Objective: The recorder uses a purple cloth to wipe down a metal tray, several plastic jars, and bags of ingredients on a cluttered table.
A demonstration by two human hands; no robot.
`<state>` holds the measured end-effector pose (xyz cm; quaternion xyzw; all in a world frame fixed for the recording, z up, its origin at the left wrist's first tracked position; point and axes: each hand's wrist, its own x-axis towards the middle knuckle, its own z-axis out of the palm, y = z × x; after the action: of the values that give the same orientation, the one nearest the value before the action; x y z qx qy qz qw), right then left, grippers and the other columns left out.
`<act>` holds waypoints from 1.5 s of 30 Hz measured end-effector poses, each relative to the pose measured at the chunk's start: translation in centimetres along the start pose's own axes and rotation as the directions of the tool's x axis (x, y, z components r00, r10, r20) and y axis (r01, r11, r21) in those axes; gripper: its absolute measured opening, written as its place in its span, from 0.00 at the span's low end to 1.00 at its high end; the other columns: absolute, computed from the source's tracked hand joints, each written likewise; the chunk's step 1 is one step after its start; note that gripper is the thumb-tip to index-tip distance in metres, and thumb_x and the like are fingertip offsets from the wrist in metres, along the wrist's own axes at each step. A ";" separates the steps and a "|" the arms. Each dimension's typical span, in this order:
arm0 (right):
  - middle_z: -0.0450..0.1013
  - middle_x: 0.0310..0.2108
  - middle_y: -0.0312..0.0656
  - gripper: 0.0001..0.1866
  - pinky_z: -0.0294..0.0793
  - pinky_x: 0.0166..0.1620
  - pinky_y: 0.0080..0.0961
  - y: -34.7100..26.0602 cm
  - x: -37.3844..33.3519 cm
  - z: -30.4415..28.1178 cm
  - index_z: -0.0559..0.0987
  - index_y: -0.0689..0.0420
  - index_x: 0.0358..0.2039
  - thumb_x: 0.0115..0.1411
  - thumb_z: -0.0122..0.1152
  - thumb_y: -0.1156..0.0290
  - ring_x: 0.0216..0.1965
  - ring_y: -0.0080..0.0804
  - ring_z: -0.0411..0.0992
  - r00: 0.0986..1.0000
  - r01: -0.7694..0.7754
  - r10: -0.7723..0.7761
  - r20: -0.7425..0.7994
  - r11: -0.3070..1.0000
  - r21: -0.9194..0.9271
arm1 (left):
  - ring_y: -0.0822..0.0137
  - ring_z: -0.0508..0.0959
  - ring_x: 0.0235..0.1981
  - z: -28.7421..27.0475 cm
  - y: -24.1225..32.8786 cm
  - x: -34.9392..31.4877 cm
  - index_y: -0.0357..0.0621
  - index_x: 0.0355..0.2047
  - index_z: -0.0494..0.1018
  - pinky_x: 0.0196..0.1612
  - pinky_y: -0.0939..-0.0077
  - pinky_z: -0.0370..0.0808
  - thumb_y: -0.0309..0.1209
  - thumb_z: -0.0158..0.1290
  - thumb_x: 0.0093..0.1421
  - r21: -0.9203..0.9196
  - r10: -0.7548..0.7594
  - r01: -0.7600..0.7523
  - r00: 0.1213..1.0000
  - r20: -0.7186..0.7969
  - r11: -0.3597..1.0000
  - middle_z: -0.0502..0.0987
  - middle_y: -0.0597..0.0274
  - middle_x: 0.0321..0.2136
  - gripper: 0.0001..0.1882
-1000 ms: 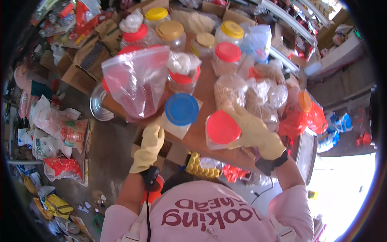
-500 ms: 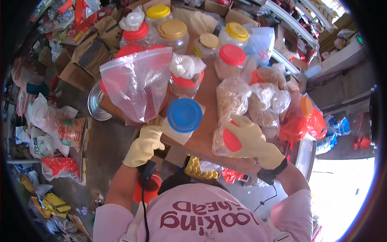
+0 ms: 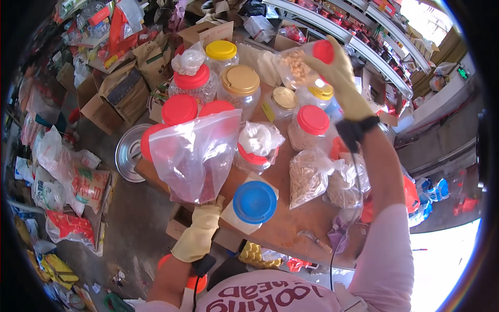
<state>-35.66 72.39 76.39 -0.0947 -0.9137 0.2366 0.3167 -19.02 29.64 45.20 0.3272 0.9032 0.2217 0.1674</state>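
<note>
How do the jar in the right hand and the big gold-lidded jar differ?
The held jar has a red lid; the big gold-lidded jar, a gold one. The held jar is tilted in the right hand; the big gold-lidded jar stands upright. Both are see-through and lidded.

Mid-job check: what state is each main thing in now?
Right hand: closed on the held jar
Held jar: red lid on, tilted
Left hand: by the zip bag, grip unclear
Zip bag: upright, seal unclear
Large gold-lidded jar: upright, closed
Blue lid: facing up
Knife: on the table
</note>
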 end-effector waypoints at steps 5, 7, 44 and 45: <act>0.70 0.62 0.49 0.60 0.76 0.61 0.46 -0.8 3.9 11.8 0.65 0.47 0.71 0.43 0.78 0.33 0.63 0.50 0.71 0.992 -0.065 0.040 -0.117 0.974 -0.215 | 0.51 0.74 0.58 0.2 -0.1 0.8 0.43 0.58 0.74 0.66 0.52 0.66 0.31 0.73 0.43 0.018 -0.091 0.090 0.994 0.061 0.996 0.80 0.53 0.50 0.39; 0.69 0.64 0.48 0.60 0.76 0.61 0.47 -0.6 4.3 14.9 0.65 0.48 0.71 0.42 0.78 0.33 0.64 0.52 0.70 0.997 -0.074 0.070 -0.025 0.975 -0.211 | 0.51 0.74 0.58 0.4 -0.2 1.4 0.43 0.59 0.74 0.66 0.52 0.66 0.31 0.73 0.43 0.015 -0.103 0.102 0.992 0.074 0.995 0.80 0.53 0.51 0.40; 0.78 0.53 0.59 0.44 0.78 0.57 0.49 4.7 -0.8 8.8 0.73 0.50 0.65 0.47 0.79 0.55 0.55 0.59 0.77 0.753 0.539 -0.385 0.533 0.826 -0.166 | 0.50 0.76 0.58 0.1 0.6 -0.1 0.46 0.61 0.71 0.64 0.52 0.69 0.32 0.75 0.40 0.114 -0.215 0.203 0.970 0.113 0.973 0.80 0.53 0.51 0.45; 0.78 0.53 0.57 0.48 0.77 0.56 0.49 3.1 -0.6 6.9 0.71 0.50 0.68 0.45 0.80 0.55 0.54 0.57 0.77 0.803 0.479 -0.355 0.479 0.862 -0.164 | 0.50 0.77 0.57 -0.4 0.8 -0.6 0.47 0.60 0.72 0.63 0.52 0.70 0.32 0.75 0.40 0.142 -0.195 0.185 0.979 0.064 0.972 0.80 0.54 0.50 0.43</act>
<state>-39.41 72.34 69.74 0.1221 -0.9824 0.0452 0.1340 -18.30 29.67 46.06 0.2582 0.9361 0.1300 0.2002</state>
